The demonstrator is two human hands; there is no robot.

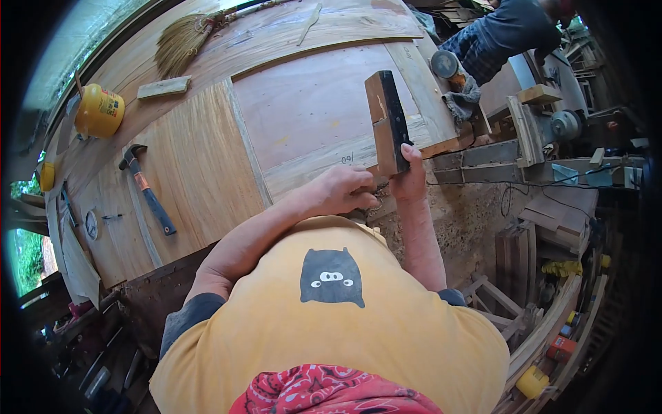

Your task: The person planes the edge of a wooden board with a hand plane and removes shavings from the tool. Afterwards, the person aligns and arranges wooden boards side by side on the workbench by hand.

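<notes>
Wooden block (390, 123) with a black side is held near its lower end in the right hand (409, 171), the thumb pressed to the black side and the fingers closed round it, above the right edge of the desk (276, 24). The left hand (343, 190) hovers just beside it, fingers curled; whether they grip anything cannot be told. Farther left, a hammer (147, 188) lies on a wood panel (200, 172), beyond it an offcut (164, 87), a yellow bucket (101, 112) and a straw broom (183, 47).
</notes>
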